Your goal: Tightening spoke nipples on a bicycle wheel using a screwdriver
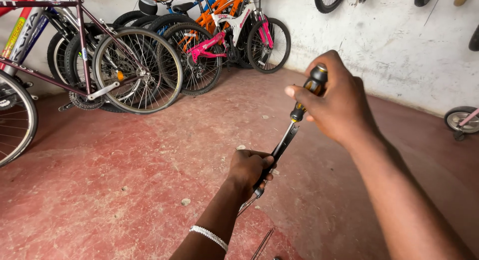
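Gripping fingers (259, 163) hiding the screwdriver (299, 110) tip and a half-visible wrench (279, 148).

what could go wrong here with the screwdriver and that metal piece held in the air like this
1. The right hand drives the screwdriver down toward the left hand; a slip could jab the fingers.
2. The metal piece is gripped only in the fist, unsupported above the red floor, so it could twist or drop.

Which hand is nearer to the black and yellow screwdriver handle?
Right. The right hand grips the black and yellow screwdriver handle; the left hand is lower, closed around the dark shaft's far end.
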